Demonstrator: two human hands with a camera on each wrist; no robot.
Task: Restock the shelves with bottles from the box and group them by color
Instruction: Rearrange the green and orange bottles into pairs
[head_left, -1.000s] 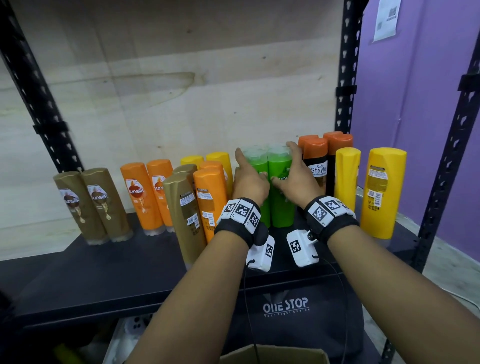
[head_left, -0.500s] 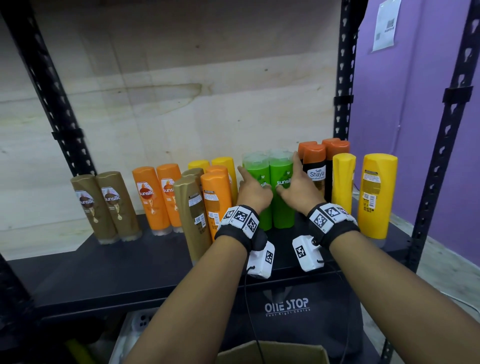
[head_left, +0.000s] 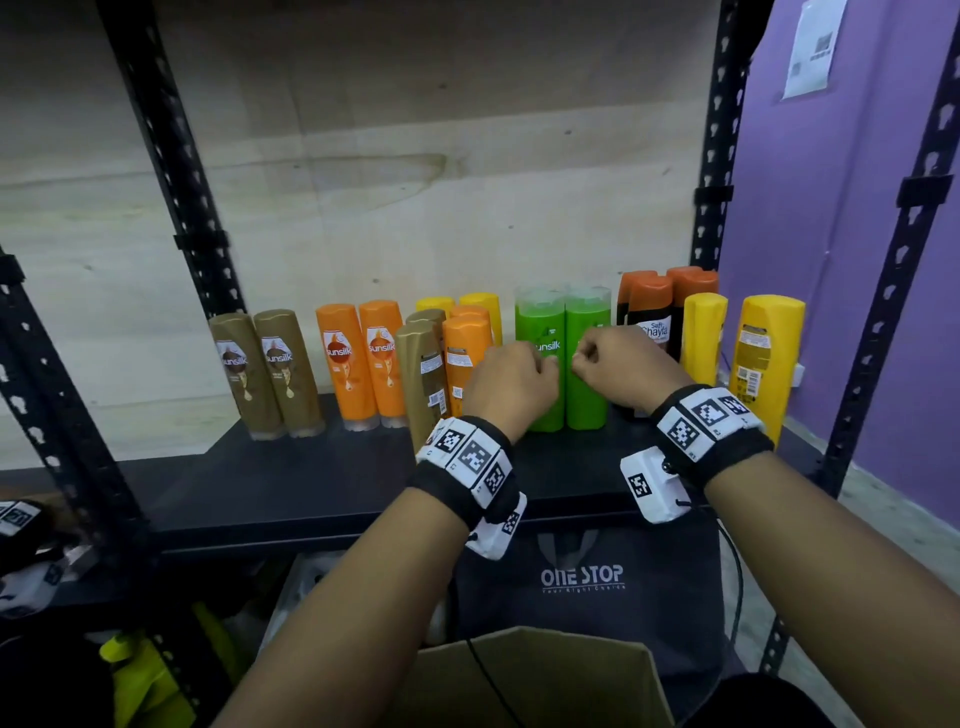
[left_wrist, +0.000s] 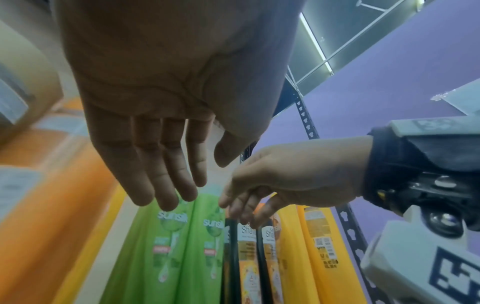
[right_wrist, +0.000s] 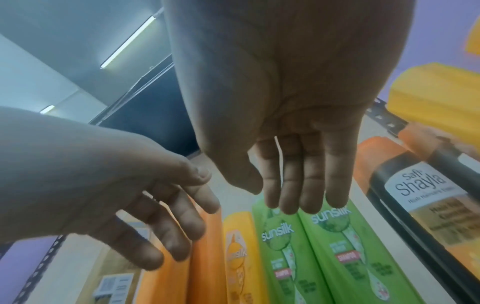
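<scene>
Two green Sunsilk bottles (head_left: 563, 358) stand upright side by side at the middle of the black shelf (head_left: 311, 483), labels facing me. My left hand (head_left: 545, 366) hovers in front of the left green bottle (left_wrist: 166, 246), fingers loose and holding nothing. My right hand (head_left: 582, 358) hovers in front of the right green bottle (right_wrist: 350, 246), also empty. Both wrist views show relaxed fingers just short of the green bottles, apart from them. The cardboard box (head_left: 545, 675) sits below at the bottom edge, its inside hidden.
Brown bottles (head_left: 265, 374) and orange bottles (head_left: 358, 364) stand at the left; a mixed brown, orange and yellow cluster (head_left: 452, 353) stands beside the green pair. Black orange-capped Shayla bottles (head_left: 649, 322) and yellow bottles (head_left: 763, 358) stand right. A black bag (head_left: 582, 577) hangs below.
Both hands have let go of the two green bottles and drawn back toward me, fingers now loose. The green bottles stay upright in place.
</scene>
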